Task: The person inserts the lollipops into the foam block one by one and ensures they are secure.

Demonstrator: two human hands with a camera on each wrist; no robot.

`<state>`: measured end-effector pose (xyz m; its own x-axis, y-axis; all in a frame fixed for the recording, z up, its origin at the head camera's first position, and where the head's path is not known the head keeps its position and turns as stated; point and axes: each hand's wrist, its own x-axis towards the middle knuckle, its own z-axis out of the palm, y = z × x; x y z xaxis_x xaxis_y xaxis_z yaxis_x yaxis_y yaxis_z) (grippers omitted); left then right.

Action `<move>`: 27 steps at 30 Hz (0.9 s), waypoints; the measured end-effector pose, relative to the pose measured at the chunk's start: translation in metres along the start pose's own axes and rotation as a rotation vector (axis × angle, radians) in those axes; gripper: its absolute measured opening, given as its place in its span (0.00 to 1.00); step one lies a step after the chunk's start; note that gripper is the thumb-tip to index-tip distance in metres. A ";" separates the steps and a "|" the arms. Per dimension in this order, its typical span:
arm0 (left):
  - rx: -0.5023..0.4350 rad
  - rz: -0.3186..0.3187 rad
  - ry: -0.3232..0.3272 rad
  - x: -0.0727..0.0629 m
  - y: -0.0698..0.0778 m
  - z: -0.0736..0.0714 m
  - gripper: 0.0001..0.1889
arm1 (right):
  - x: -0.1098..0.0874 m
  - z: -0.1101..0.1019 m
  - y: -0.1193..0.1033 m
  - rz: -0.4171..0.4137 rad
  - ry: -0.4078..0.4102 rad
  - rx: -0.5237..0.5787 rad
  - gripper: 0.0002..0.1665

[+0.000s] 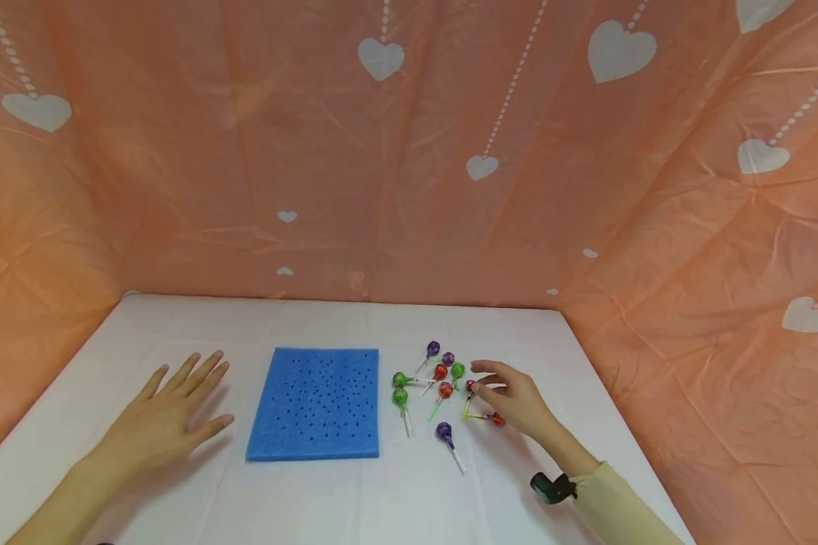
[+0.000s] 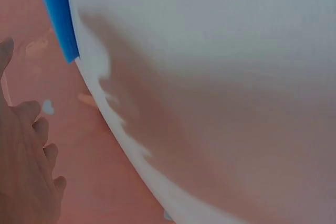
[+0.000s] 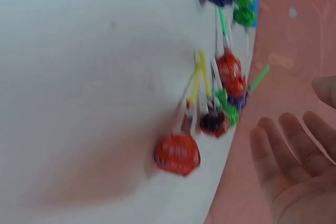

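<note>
My left hand (image 1: 157, 420) hovers over the table left of a blue foam block (image 1: 320, 409), fingers straight and spread, holding nothing. Small dark holes dot the block's top. To its right lie several wrapped lollipops: green ones such as this lollipop (image 1: 400, 398), purple ones like the nearest lollipop (image 1: 444, 432), and red or orange ones. My right hand (image 1: 514, 397) is over their right side, its fingers loosely bent and empty. In the head view its fingertips overlap a dark red lollipop (image 1: 471, 385) with a yellow stick; an orange-red lollipop (image 3: 177, 154) lies close by.
A white-covered table (image 1: 300, 499) carries everything. Peach curtain (image 1: 416, 227) with white hearts hangs behind it and along both sides. A black strap device (image 1: 552, 488) sits on the right wrist, by a beige sleeve (image 1: 616, 503).
</note>
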<state>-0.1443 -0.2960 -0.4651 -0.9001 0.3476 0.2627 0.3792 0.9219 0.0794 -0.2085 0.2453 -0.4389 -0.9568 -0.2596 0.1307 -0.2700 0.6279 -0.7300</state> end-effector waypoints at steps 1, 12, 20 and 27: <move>0.007 0.012 0.006 0.000 0.002 0.000 0.44 | 0.000 0.002 -0.001 -0.002 -0.008 0.009 0.22; 0.030 0.122 0.045 0.001 0.016 0.009 0.43 | -0.003 0.018 -0.004 -0.054 -0.198 0.059 0.15; -0.004 0.120 -0.060 0.004 0.026 0.013 0.43 | -0.003 0.026 -0.005 -0.066 -0.306 0.048 0.12; -0.049 0.116 -0.092 0.004 0.037 0.018 0.43 | -0.003 0.031 -0.006 -0.074 -0.351 -0.021 0.11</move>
<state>-0.1377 -0.2578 -0.4782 -0.8644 0.4681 0.1838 0.4903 0.8656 0.1014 -0.2010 0.2198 -0.4560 -0.8401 -0.5393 -0.0585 -0.3433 0.6120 -0.7125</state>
